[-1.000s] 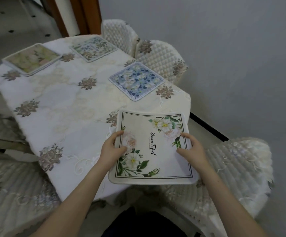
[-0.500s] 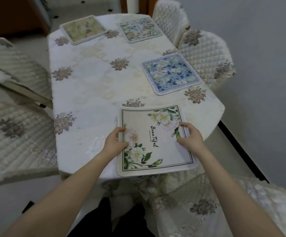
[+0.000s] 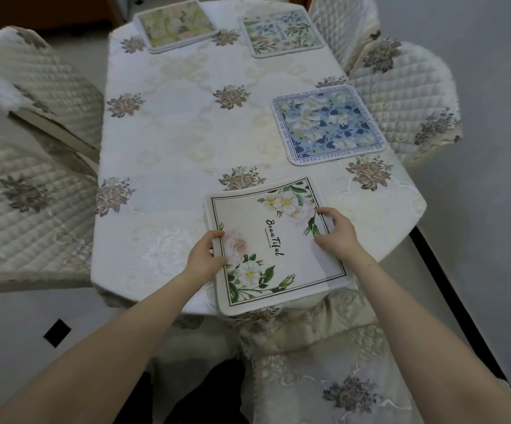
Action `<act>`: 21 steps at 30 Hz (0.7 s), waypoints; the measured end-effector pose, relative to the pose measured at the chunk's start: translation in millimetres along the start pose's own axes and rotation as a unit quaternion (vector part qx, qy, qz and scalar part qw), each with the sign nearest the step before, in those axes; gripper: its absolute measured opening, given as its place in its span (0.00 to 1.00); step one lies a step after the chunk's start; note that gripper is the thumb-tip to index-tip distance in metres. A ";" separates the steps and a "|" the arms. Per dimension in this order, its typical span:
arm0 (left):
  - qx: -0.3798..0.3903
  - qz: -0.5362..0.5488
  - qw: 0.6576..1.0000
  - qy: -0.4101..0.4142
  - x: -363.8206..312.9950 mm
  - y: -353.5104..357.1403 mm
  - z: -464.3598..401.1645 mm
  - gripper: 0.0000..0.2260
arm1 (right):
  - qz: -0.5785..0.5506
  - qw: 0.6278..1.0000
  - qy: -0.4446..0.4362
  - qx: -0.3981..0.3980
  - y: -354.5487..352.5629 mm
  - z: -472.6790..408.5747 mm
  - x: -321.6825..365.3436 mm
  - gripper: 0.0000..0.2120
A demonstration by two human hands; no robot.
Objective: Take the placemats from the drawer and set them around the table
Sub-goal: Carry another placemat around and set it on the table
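A cream placemat with white flowers and the word "Beautiful" point(image 3: 275, 240) lies at the near end of the table point(image 3: 180, 142), its near edge hanging a little past the table's rim. My left hand point(image 3: 205, 255) grips its left edge and my right hand point(image 3: 335, 235) grips its right edge. Farther along the right side sits a blue flowered placemat point(image 3: 329, 123). At the far end lie a pale blue-green placemat point(image 3: 281, 32) and a green-pink placemat point(image 3: 176, 24).
Quilted chair covers ring the table: two on the left point(image 3: 43, 84), point(image 3: 24, 206), two on the right point(image 3: 407, 96), point(image 3: 343, 22), and one right below me point(image 3: 324, 362). A grey wall point(image 3: 492, 148) runs close along the right side.
My view has swung round to face the table's near end. The cream placemat has gone from held off the table's corner to lying on the tabletop, both hands still on its edges.
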State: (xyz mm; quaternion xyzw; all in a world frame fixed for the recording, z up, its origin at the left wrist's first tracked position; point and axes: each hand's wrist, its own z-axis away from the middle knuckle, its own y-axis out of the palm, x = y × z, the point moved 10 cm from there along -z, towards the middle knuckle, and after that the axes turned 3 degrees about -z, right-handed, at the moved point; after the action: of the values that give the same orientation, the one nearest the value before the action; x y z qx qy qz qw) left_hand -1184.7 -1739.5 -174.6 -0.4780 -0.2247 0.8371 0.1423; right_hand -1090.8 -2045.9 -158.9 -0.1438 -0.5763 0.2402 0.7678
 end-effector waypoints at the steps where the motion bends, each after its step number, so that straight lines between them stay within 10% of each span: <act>1: 0.001 0.000 1.000 -0.004 1.6 2.7 -0.9 0.25 | -0.002 1.000 -0.003 0.001 -0.7 -3.6 -2.1 0.31; 11: 0.028 -0.086 0.995 0.044 -2.1 37.8 -14.5 0.27 | 0.086 0.996 -0.005 0.029 -11.0 -24.3 -33.2 0.33; 16: -0.038 -0.378 0.920 0.099 -8.5 40.3 -10.9 0.28 | 0.337 0.930 -0.141 -0.047 5.2 -14.4 -20.7 0.29; 21: -0.050 -0.437 0.871 0.218 -29.3 67.7 -6.1 0.28 | 0.387 0.893 -0.228 0.024 39.3 -10.5 -29.5 0.27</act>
State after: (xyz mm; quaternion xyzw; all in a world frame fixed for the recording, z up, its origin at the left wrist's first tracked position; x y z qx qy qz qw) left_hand -1166.3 -1809.5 -190.5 -0.5075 -0.4152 0.5522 0.5149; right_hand -1095.3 -2027.9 -205.7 -0.2786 -0.6283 0.5579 0.4652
